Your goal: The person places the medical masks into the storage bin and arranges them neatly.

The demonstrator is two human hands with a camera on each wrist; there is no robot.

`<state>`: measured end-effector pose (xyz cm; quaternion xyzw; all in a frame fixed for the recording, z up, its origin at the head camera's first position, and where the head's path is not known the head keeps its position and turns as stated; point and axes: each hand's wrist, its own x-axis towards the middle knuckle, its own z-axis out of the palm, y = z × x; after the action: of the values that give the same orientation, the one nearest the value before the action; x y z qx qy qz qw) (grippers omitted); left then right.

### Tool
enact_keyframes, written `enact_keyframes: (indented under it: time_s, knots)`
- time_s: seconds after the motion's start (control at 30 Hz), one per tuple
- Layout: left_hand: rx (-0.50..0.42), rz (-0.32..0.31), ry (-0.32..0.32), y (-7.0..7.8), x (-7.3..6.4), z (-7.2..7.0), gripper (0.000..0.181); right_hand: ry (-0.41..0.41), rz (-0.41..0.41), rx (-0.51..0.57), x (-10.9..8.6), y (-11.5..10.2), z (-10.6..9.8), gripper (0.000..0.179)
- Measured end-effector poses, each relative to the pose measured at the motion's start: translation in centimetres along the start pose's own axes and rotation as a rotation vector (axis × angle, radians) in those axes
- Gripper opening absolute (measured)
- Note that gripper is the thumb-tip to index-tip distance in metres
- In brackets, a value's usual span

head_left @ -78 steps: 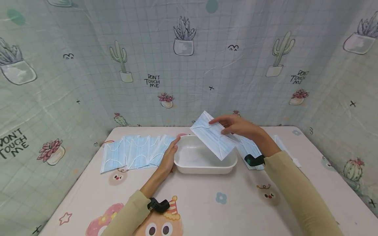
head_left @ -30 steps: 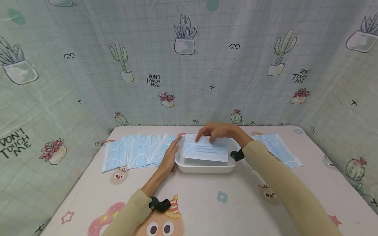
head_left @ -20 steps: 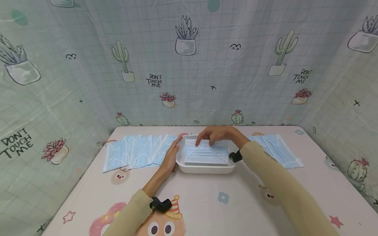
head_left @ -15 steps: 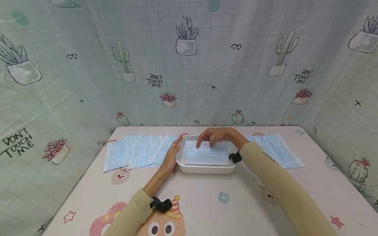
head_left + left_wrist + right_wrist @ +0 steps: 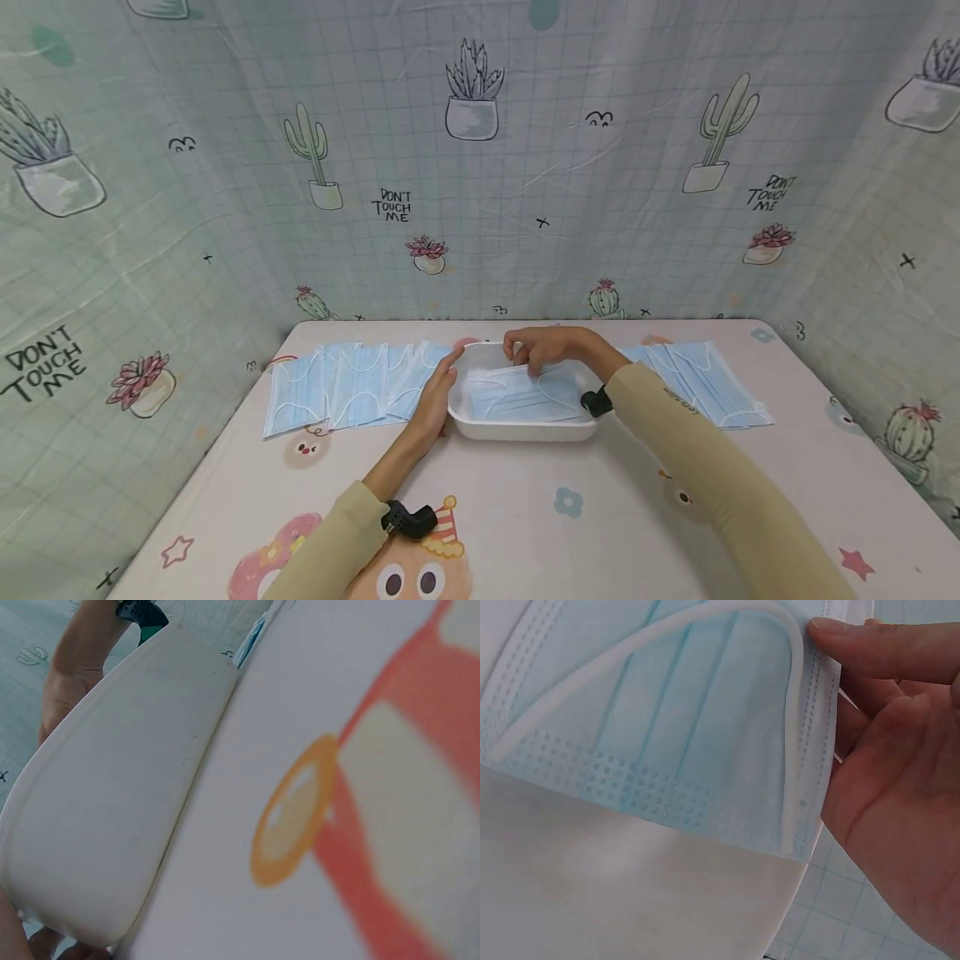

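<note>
A white plastic tub (image 5: pixel 525 431) stands mid-table. My left hand (image 5: pixel 431 400) rests along its left side, fingers stretched up to the rim; in the left wrist view only bits of those fingers (image 5: pixel 45 943) show past the tub's corner. Inside the tub lies a light blue pleated face mask (image 5: pixel 517 396) with white ear loops. My right hand (image 5: pixel 551 346) reaches over the back of the tub and pinches the mask's far edge. Close up in the right wrist view, the thumb lies on the edge of the mask (image 5: pixel 667 712), other fingers behind it.
Several overlapping face masks (image 5: pixel 348 387) lie left of the tub. More masks (image 5: pixel 705 383) lie to its right, partly under the right forearm. The table (image 5: pixel 517 517) has a pale cartoon cloth; a patterned curtain (image 5: pixel 540 167) hangs behind and at both sides.
The right hand brought the mask from above the tub down into it and pressed it flat. Now its fingers have shifted back and the far edge is slightly crumpled. The left hand stayed put.
</note>
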<state>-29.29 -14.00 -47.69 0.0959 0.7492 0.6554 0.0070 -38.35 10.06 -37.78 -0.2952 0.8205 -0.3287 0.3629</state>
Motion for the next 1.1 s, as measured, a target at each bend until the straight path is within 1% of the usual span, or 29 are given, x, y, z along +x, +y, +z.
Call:
enact_keyframes:
  time_s: [0.17,0.37,0.5,0.77,0.83,1.03,1.1]
  knots:
    - [0.002,0.001,0.001,-0.1,0.0,0.0,0.05,0.048,0.035,-0.036,-0.1,-0.2,0.1,0.052]
    - [0.001,0.003,0.001,-0.1,-0.1,0.1,0.05,0.076,0.028,-0.15,-0.3,-0.1,0.3,0.041]
    - [-0.009,0.013,0.001,-0.1,-0.1,0.0,0.05,0.094,0.023,-0.202,-0.3,0.0,0.4,0.036]
    - [-0.005,0.025,0.009,-0.4,-0.1,-0.1,0.05,0.087,0.024,-0.294,0.1,0.4,0.3,0.034]
    - [0.001,0.027,0.009,-0.4,-0.1,-0.1,0.051,0.085,0.038,-0.294,0.2,0.4,0.3,0.034]
    - [0.002,0.04,-0.002,-0.5,-0.2,-0.1,0.051,0.079,0.136,-0.271,0.3,0.7,0.5,0.031]
    - [-0.002,0.043,-0.002,-0.5,-0.3,-0.1,0.05,0.079,0.157,-0.27,0.3,0.9,0.5,0.03]
